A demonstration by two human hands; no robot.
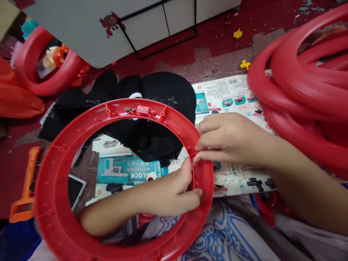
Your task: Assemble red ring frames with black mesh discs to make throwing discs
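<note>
A red plastic ring (46, 181) with an open, ribbed channel is tilted over my lap. My left hand (179, 195) comes up through the middle of the ring and grips its right side, thumb and fingers closed on the inner wall. My right hand (225, 139) reaches over the outer rim at the same side, fingertips pinched together in the channel. Whatever they pinch is hidden or too small to tell. A small screwed-down part (143, 110) with metal contacts sits in the channel at the far side.
Ridged red rings (288, 94) are piled at the right; another ring (27, 69) lies at the far left. Beneath the work are black cloth (168, 87) and printed cardboard (231, 85). A phone-like device (76, 190), an orange plastic piece (27, 188) and yellow pieces (237, 33) lie around.
</note>
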